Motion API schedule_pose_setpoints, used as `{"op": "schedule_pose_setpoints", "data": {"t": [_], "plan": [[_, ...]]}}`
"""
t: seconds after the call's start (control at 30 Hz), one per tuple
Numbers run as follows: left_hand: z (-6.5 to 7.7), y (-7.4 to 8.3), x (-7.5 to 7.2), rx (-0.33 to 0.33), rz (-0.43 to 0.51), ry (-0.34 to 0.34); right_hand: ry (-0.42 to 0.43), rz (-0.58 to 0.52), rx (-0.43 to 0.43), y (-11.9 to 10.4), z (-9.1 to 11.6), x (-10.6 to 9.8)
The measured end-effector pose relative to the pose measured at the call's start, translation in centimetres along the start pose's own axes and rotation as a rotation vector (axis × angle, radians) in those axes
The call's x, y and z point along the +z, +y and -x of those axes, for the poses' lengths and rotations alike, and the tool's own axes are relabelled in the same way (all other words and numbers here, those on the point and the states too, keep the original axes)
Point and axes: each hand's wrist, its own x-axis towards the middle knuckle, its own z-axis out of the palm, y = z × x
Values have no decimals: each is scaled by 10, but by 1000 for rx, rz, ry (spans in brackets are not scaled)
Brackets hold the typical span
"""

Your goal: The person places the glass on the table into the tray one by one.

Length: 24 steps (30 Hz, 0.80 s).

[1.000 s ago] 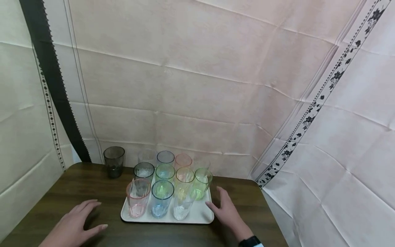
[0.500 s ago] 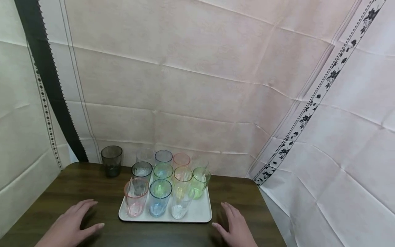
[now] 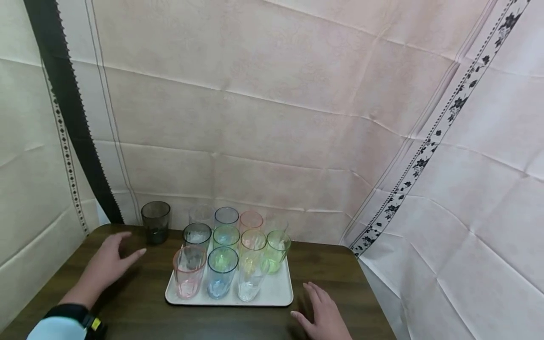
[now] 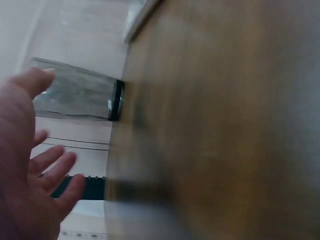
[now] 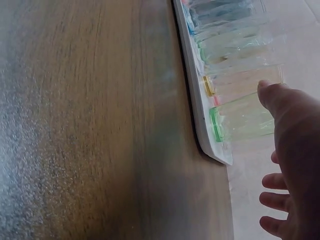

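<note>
In the head view my left hand (image 3: 106,262) is over the table's left side, thumb and fingers spread, holding nothing. Just beyond its fingertips a dark grey glass (image 3: 156,223) stands upright near the back edge; the left wrist view shows this grey glass (image 4: 75,92) past the thumb, a gap between. My right hand (image 3: 323,311) hovers or rests near the tray's front right corner, fingers loosely spread around nothing. On the white tray (image 3: 278,297) stand several tinted glasses, among them a pink glass (image 3: 188,274), a blue glass (image 3: 222,274) and a green glass (image 3: 277,252).
A clear glass (image 3: 250,283) stands at the tray's front, and a black-rimmed glass (image 3: 197,234) behind the pink one. The brown wooden table (image 3: 204,323) ends at a pale cloth backdrop (image 3: 272,118) hanging behind and at both sides.
My left hand has moved forward, away from my body, up close to the dark grey glass. The right hand drew back from the tray's right edge, then stayed nearly still.
</note>
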Motion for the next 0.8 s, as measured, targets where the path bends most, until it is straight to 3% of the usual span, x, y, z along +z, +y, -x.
{"op": "schedule_pose_setpoints", "data": {"t": [0.17, 0.3, 0.6, 0.8], "plan": [[-46, 11, 13, -24, 127, 83, 7, 9, 10, 3, 5, 0], [-68, 17, 17, -41, 254, 103, 8, 8, 15, 3, 7, -2], [-80, 16, 19, -7, 319, 108, 30, 49, 14, 1, 11, -4], [-81, 17, 23, -21, 337, 74, 39, 64, 17, 2, 13, -6]]}}
